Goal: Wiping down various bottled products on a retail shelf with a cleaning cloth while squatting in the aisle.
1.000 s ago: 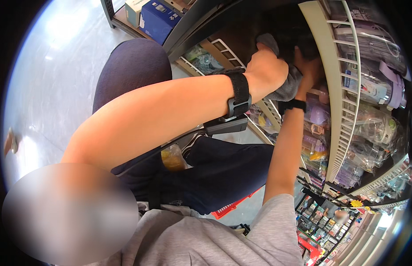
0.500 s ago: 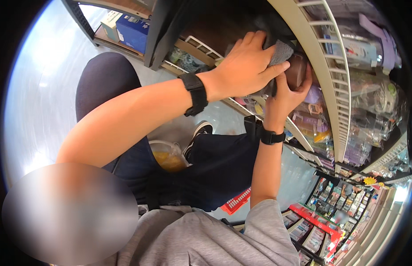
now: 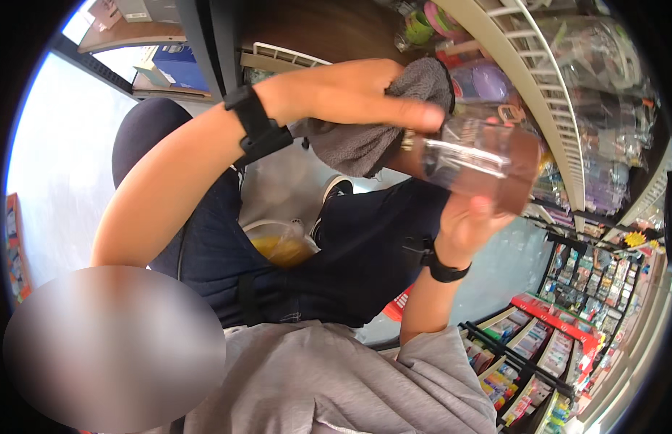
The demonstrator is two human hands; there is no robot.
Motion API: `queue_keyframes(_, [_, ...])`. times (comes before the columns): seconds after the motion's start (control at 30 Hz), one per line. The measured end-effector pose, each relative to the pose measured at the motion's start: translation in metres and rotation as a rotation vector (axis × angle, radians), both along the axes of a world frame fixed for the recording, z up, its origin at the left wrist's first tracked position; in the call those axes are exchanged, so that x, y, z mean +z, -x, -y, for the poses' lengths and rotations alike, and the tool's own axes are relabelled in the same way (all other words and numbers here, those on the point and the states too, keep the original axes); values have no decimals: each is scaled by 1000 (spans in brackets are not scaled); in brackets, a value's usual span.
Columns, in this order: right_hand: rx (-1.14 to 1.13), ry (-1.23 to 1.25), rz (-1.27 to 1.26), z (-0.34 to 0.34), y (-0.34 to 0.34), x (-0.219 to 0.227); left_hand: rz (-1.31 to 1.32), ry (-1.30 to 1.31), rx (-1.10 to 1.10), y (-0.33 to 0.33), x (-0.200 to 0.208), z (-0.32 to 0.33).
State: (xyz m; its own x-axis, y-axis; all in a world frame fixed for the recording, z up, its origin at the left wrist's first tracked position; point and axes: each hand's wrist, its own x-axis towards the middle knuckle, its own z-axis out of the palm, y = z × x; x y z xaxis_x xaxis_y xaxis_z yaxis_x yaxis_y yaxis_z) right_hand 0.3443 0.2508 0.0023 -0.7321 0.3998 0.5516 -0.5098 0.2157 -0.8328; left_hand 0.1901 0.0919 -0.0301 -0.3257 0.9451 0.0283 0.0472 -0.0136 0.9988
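Observation:
My right hand (image 3: 462,230) grips a clear brown bottle (image 3: 477,163) from below, at its right end. The bottle lies nearly sideways in the air over my lap and is smeared by motion. My left hand (image 3: 357,90) is closed on a dark grey cloth (image 3: 350,148), which hangs beneath the palm and bunches above the thumb. The cloth meets the bottle's left end, and my left thumb lies against the bottle's upper side. Part of the bottle's left end is hidden by the cloth.
A shelf with a white wire rail (image 3: 545,65) runs along the right, holding several plastic-wrapped items. Behind the bottle sits a lilac item (image 3: 484,81) on a lower shelf. Between my legs stands a pale container with yellow contents (image 3: 281,248). A blue box (image 3: 178,66) is at upper left.
The bottle has come out from the shelf toward me and turned sideways. Both hands have come nearer, the cloth moving left with my left hand and now showing more of itself.

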Motion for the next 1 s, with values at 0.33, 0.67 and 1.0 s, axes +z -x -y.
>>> queue_keyframes(0.33, [-10,200,-67,-26,-13,3,277,-130,-216,-5,-8,-4])
queue_keyframes(0.67, [273,271,332,-38,0,-32,195,-73,-165,-9,-1,-9])
queue_keyframes(1.0, [270,226,387,-15,15,-49,-155,-202,264,-16,3,-20])
